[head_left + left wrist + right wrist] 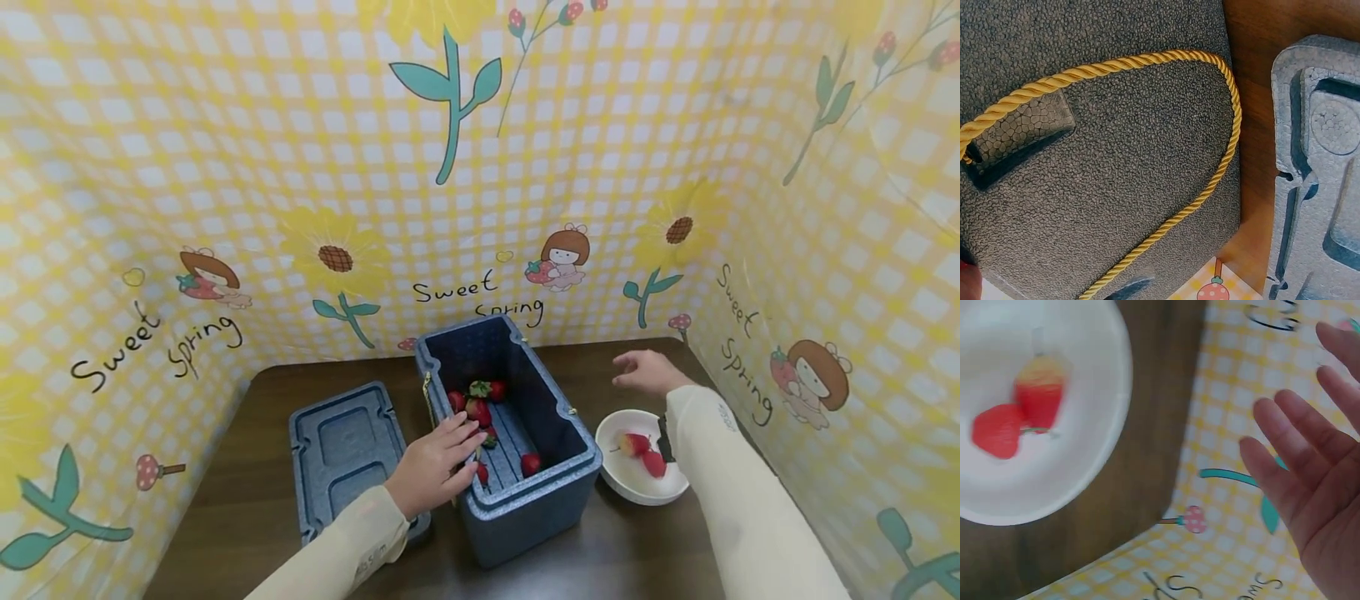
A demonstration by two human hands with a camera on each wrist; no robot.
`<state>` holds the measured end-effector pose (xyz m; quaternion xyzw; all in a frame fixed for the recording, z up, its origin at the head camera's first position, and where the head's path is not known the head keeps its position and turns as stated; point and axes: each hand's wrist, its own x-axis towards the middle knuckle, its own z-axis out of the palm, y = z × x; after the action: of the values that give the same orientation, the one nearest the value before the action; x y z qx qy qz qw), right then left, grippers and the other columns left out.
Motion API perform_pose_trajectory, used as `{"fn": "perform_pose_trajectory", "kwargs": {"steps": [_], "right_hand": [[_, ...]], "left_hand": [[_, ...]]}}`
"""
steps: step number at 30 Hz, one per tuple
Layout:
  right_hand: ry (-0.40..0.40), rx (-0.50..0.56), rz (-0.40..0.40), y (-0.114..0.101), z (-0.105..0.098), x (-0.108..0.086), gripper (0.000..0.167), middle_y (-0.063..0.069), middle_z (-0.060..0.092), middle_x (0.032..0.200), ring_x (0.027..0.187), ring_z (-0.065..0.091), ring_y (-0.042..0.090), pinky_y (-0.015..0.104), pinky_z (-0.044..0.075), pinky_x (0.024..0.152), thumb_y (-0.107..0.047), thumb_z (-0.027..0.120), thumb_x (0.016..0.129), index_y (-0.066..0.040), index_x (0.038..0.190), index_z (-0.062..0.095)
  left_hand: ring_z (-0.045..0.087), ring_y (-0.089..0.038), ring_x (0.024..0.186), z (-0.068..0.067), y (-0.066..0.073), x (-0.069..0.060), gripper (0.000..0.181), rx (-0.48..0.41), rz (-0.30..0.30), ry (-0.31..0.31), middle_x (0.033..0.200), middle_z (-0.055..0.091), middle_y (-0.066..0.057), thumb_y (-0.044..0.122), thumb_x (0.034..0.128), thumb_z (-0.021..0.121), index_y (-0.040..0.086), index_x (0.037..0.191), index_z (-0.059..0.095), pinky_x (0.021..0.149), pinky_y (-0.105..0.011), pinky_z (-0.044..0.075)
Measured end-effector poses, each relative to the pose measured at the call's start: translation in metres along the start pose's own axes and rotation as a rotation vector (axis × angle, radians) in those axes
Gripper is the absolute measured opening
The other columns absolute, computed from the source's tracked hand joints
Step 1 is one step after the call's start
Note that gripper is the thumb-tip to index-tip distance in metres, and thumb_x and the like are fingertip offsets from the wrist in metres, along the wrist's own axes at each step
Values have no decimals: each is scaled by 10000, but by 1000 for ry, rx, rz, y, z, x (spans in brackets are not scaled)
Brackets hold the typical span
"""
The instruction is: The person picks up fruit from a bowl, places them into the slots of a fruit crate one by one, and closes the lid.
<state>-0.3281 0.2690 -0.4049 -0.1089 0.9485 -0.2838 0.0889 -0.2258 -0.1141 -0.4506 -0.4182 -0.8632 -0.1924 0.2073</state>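
My left hand (431,468) rests over the left rim of a dark blue-grey foam box (532,523), its fingers reaching inside above the strawberries. Several red strawberries (478,411) lie along the box's left side, and one strawberry (531,463) sits apart near the front right. To the box's right, a white bowl (639,493) contains two strawberries (654,463), one of them pale at one end. Beyond this bowl my right hand (649,372) hovers with nothing in it. In the right wrist view its fingers are spread and loosely bent, away from the bowl.
The matching foam lid (349,443) lies on the brown wooden table (225,492) left of the box. A twisted yellow rope (1179,217) hangs along the box's outer left wall. Yellow checked cloth (480,200) surrounds the table at the back and sides.
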Motion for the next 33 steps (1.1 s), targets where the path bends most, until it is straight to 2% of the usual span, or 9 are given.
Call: {"fn": "perform_pose_trajectory", "kwargs": {"steps": [5, 9, 12, 16, 19, 22, 26, 30, 33], "right_hand": [[3, -50, 1, 17, 26, -4, 403, 250, 652, 1028, 959, 615, 379, 495, 489, 851, -117, 695, 808, 96, 1140, 609], [21, -50, 27, 35, 42, -10, 406, 260, 641, 1091, 1034, 593, 416, 522, 467, 890, -109, 688, 815, 82, 1163, 606], [18, -52, 80, 49, 54, -16, 404, 276, 625, 1130, 1073, 574, 441, 544, 453, 904, -75, 677, 806, 75, 1175, 606], [5, -33, 154, 65, 69, -22, 411, 315, 604, 1109, 976, 605, 415, 507, 492, 834, -20, 670, 776, 71, 1172, 611], [-11, 6, 227, 75, 80, -28, 453, 325, 585, 1105, 874, 606, 343, 420, 526, 728, -27, 685, 779, 69, 1212, 591], [-20, 79, 331, 80, 87, -34, 501, 328, 557, 1139, 848, 582, 312, 358, 534, 658, -20, 683, 793, 64, 1269, 550], [3, 75, 378, 84, 93, -39, 528, 331, 559, 1117, 836, 568, 334, 314, 502, 591, 33, 662, 770, 94, 1275, 521], [37, 38, 366, 87, 101, -43, 446, 282, 598, 979, 783, 563, 313, 286, 466, 550, 40, 664, 731, 148, 1152, 564], [53, 1, 321, 89, 108, -44, 202, 178, 595, 761, 671, 538, 248, 270, 440, 541, 21, 646, 704, 96, 891, 628]], "left_hand": [[507, -270, 1260, 3, -1, -1, 425, -8, -4, 9, 1283, 605, -112, 339, 983, 473, 53, 1244, 648, 984, -419, 427], [496, -275, 1270, 4, 1, -1, 416, -26, -22, -2, 1297, 595, -115, 318, 964, 505, 51, 1254, 640, 989, -421, 421], [491, -296, 1271, 3, 2, -1, 411, -44, -31, -11, 1308, 586, -123, 299, 960, 520, 43, 1262, 631, 985, -427, 426], [486, -315, 1271, 2, 3, -1, 406, -62, -50, -20, 1310, 583, -133, 226, 908, 595, 35, 1264, 627, 979, -436, 434], [480, -308, 1278, 0, 4, -2, 421, -68, -70, -32, 1311, 582, -132, 199, 873, 629, 40, 1263, 629, 977, -441, 434], [466, -291, 1294, -1, 5, -2, 419, -59, -80, -55, 1321, 577, -123, 202, 881, 625, 49, 1271, 626, 986, -430, 429], [452, -279, 1308, -1, 6, -1, 417, -61, -90, -73, 1332, 571, -110, 216, 894, 610, 61, 1281, 621, 998, -422, 419], [447, -287, 1310, -1, 6, -2, 413, -76, -116, -85, 1337, 567, -107, 214, 901, 601, 66, 1286, 618, 993, -432, 422], [443, -296, 1312, -2, 5, -1, 413, -89, -132, -91, 1348, 557, -111, 202, 903, 600, 60, 1290, 613, 993, -440, 419]]}}
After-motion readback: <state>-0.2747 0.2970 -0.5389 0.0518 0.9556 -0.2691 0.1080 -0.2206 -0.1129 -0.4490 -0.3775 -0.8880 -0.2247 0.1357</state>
